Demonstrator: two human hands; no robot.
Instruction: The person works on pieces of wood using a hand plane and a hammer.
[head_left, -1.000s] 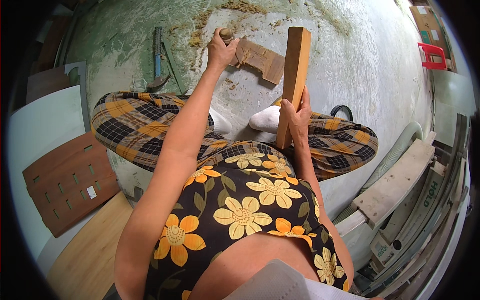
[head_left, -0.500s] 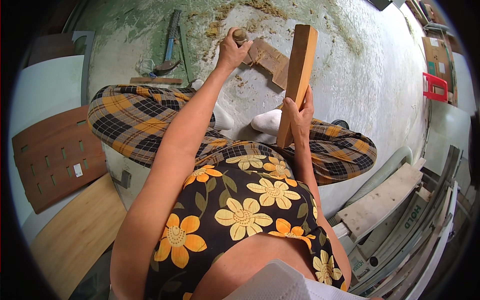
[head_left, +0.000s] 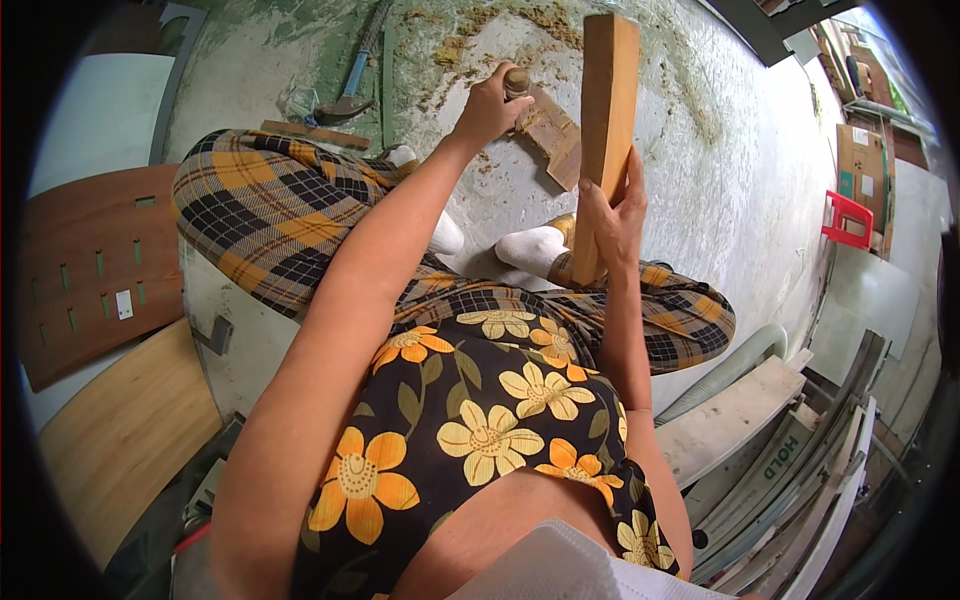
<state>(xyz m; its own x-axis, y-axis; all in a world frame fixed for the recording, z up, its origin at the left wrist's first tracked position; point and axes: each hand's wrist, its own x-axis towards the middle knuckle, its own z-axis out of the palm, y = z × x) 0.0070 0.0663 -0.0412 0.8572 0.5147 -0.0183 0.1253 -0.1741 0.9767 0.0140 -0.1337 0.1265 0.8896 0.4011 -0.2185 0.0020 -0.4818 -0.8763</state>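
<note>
My left hand (head_left: pixel 488 112) is closed around a round wooden tool handle (head_left: pixel 516 82), seen mostly from its end. The tool's lower part is hidden by the hand. Under and beside that hand lies a brown wooden board (head_left: pixel 552 140) with a stepped, notched edge, flat on the floor. To the right, my right hand (head_left: pixel 614 220) grips the lower part of a long squared wood block (head_left: pixel 610 100). The block is held upright in the picture, its far end raised above the floor and apart from the tool handle.
A blue-handled hammer (head_left: pixel 352 80) lies at the far left near a thin wood strip (head_left: pixel 318 134). Wood shavings (head_left: pixel 545 18) litter the floor ahead. Stacked planks and metal lengths (head_left: pixel 780 470) fill the right side, below a red stool (head_left: pixel 848 220). A slotted brown panel (head_left: pixel 105 265) leans at left.
The view has turned slightly. The wood block in my right hand reaches higher in the picture and looks larger. My left hand keeps its hold on the tool handle at the board.
</note>
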